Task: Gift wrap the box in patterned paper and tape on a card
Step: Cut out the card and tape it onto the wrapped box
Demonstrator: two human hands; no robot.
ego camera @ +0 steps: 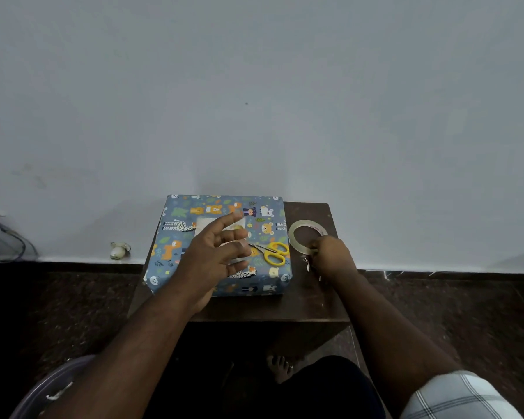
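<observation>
Left hand (217, 252) raised over the wrapped box (176, 264), fingers spread and loosely straight, holding nothing. Partly covering a pale card (204, 222) lying on the box top; whether the palm touches card or paper cannot be told.

Right hand (333, 255) down on the table (309, 300) to the right of the box, fingers curled around the near edge of a roll of clear tape (306, 235). Roll lying flat on the tabletop, just beside the box. A few small pale scraps (307, 264) on the table just left of this hand.

Scissors (273, 252) with yellow handles resting on the box top between the two hands, blades pointing left toward the left hand's fingertips, handles near the box's right edge.

Box fully covered in blue paper printed with cartoon animals, filling the left part of the small dark table, far edge against the pale wall (254, 101).

On the floor by the wall, to the left, a small pale object (118, 251) too blurred to identify, and dark cables (6, 243) at the far left edge. Bare foot (280, 367) visible below the table.
</observation>
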